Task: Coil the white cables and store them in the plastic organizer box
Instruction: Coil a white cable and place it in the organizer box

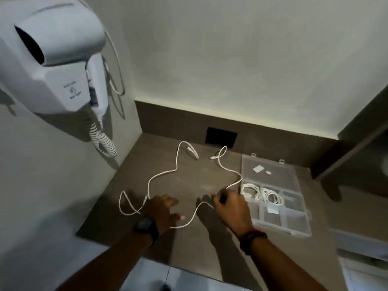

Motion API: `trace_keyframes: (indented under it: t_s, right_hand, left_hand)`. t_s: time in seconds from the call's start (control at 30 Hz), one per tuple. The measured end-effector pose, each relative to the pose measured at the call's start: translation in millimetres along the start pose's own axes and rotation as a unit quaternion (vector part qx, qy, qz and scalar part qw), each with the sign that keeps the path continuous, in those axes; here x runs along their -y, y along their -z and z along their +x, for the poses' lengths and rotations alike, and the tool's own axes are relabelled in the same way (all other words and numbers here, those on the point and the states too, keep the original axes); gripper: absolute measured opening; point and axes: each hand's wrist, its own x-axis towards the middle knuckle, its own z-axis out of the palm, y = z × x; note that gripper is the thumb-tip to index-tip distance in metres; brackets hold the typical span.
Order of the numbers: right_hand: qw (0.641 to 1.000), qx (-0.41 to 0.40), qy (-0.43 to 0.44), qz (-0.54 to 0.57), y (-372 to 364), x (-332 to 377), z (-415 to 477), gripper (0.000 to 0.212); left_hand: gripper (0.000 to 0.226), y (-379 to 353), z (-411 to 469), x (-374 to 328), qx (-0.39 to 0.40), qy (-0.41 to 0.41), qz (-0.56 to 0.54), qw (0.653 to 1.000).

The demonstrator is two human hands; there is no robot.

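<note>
A long white cable (165, 172) lies in loose loops across the brown counter (189, 185), both plug ends near the back. My right hand (230, 208) pinches a stretch of this cable beside the box. My left hand (162, 211) hovers over the cable with fingers spread, holding nothing. The clear plastic organizer box (299, 222) sits open at the right. Two coiled white cables (251, 191) (273, 197) lie in neighbouring middle compartments.
A white wall-mounted hair dryer (52, 59) with a curly cord hangs at the left. A black socket plate (221, 136) is set in the backsplash. Small white items lie on the box's lid (273, 166). A dark shelf juts out at the right.
</note>
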Motion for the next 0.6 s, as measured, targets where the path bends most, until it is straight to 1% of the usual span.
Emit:
trace_keyframes:
  t_s: [0.03,0.07,0.13,0.2,0.3,0.33,0.37,0.43,0.47,0.53,0.57,0.6]
  right_hand:
    - [0.999,0.035,-0.001,-0.003,-19,-3,-3,0.031]
    - [0.999,0.045,0.005,-0.008,-34,-4,-4,0.033]
    - [0.996,0.084,-0.02,-0.004,-58,-10,-11,0.033]
    - [0.995,0.099,-0.031,-0.003,-74,-16,-7,0.036]
    - [0.99,0.126,-0.056,0.006,-85,-23,-1,0.041]
    - [0.989,0.128,-0.069,0.008,-87,-24,-1,0.043]
    - [0.989,0.123,-0.085,0.01,-87,-23,1,0.045]
    - [0.975,0.142,-0.165,0.053,-83,-15,6,0.051]
    - [0.959,0.167,-0.211,0.094,-78,-11,9,0.054]
    - [0.92,0.213,-0.272,0.186,-65,0,13,0.055]
    - [0.91,0.218,-0.277,0.216,-56,5,16,0.05]
    - [0.908,0.21,-0.273,0.238,-47,10,20,0.042]
  left_hand:
    - [0.037,-6,-1,10,0.061,0.001,0.065,0.996]
    - [0.033,-13,0,17,0.1,-0.001,0.111,0.989]
    - [0.028,-22,-2,32,0.139,-0.009,0.147,0.979]
    - [0.026,-34,-1,42,0.126,-0.022,0.145,0.981]
    - [0.023,-38,0,44,0.105,-0.007,0.13,0.986]
    - [0.023,-39,0,42,0.1,-0.003,0.109,0.989]
    - [0.021,-38,0,38,0.09,0.008,0.064,0.994]
    - [0.015,-33,-2,25,0.063,0.054,-0.067,0.994]
    - [0.012,-28,-2,16,0.049,0.07,-0.126,0.988]
    - [0.006,-18,-2,-5,0.02,0.066,-0.206,0.976]
    - [0.004,-11,-2,-18,-0.002,0.049,-0.234,0.971]
    - [0.007,-4,-2,-30,-0.023,0.029,-0.256,0.966]
